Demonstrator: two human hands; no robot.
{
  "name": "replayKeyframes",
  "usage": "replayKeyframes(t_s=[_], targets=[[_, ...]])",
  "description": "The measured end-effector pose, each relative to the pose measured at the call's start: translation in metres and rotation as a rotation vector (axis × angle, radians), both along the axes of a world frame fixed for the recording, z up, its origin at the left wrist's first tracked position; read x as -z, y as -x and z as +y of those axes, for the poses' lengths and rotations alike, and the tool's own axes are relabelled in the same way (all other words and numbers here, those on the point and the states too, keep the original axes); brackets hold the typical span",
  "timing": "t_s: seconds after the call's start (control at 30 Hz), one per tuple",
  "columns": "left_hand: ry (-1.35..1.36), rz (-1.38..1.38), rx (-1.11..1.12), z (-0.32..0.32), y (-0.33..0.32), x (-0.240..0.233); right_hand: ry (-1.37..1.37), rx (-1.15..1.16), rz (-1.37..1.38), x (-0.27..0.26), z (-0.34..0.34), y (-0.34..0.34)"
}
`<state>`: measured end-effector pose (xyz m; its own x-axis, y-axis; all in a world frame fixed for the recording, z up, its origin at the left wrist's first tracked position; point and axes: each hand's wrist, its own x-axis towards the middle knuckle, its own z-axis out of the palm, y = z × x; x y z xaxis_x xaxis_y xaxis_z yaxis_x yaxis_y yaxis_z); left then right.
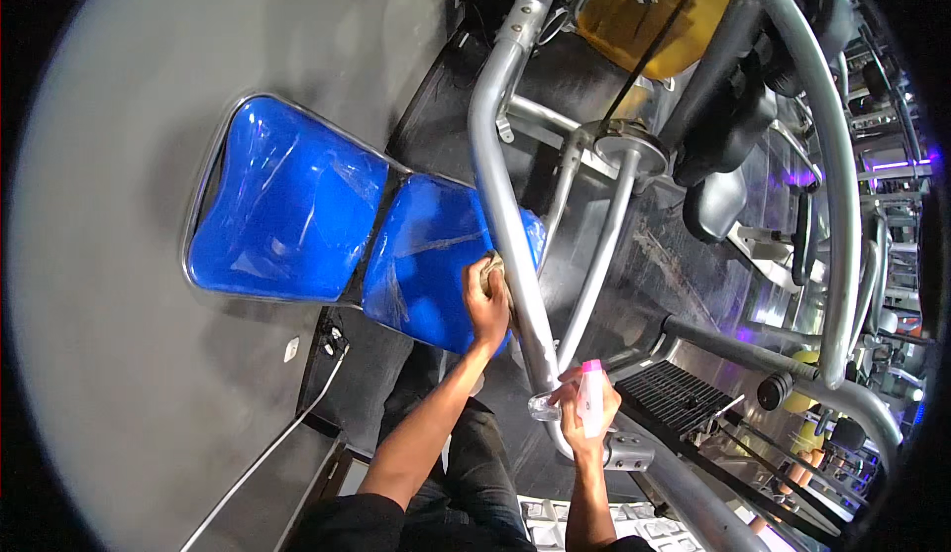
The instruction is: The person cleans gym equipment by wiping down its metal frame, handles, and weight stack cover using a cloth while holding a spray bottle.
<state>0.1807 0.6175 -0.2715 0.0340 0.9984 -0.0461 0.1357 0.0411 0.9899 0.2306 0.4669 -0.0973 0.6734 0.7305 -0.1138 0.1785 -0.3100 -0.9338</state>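
Observation:
A crumpled beige cloth (492, 268) is gripped in my left hand (487, 313). It presses against the side of a thick silver metal tube (513, 243), part of a gym machine's frame. Lower down, my right hand (591, 412) grips a spray bottle (544, 406) with a clear body and a white and pink spray head. The bottle is tilted over on its side beside the lower end of the same tube. Behind the tube and the left hand stands a chair with a blue plastic-covered seat (427, 255) and backrest (290, 203).
A grey wall (148, 203) rises at the left, with a white cable (275, 448) running along it. A round metal plate (631, 147) joins thinner tubes behind the frame. Black pads (715, 206), a ribbed black footplate (672, 396) and other gym machines fill the right side.

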Motion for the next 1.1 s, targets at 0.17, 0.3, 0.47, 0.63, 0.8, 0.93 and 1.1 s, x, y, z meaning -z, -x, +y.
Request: replayKeyframes(t_s=[0.17, 0.3, 0.47, 0.63, 0.8, 0.93, 1.1], targets=[[-0.027, 0.031, 0.002, 0.070, -0.013, 0.008, 0.088, -0.086, -0.098, -0.001, 0.066, -0.015], [-0.010, -0.076, 0.033, 0.139, -0.027, 0.007, 0.154, -0.126, -0.043, -0.003, 0.116, -0.028], [0.170, -0.177, 0.019, 0.235, -0.058, 0.003, 0.061, -0.184, -0.176, 0.000, 0.163, -0.042], [0.113, -0.204, 0.254, 0.307, -0.081, 0.009, 0.117, -0.114, -0.064, 0.002, 0.189, -0.046], [-0.008, -0.184, 0.383, 0.369, -0.124, -0.019, 0.043, -0.168, -0.131, 0.007, 0.215, -0.050], [-0.071, -0.049, 0.520, 0.370, -0.127, -0.023, 0.096, -0.058, 0.097, 0.018, 0.231, -0.060], [-0.085, 0.020, 0.653, 0.336, -0.082, -0.034, 0.167, -0.088, 0.258, 0.021, 0.272, -0.098]])
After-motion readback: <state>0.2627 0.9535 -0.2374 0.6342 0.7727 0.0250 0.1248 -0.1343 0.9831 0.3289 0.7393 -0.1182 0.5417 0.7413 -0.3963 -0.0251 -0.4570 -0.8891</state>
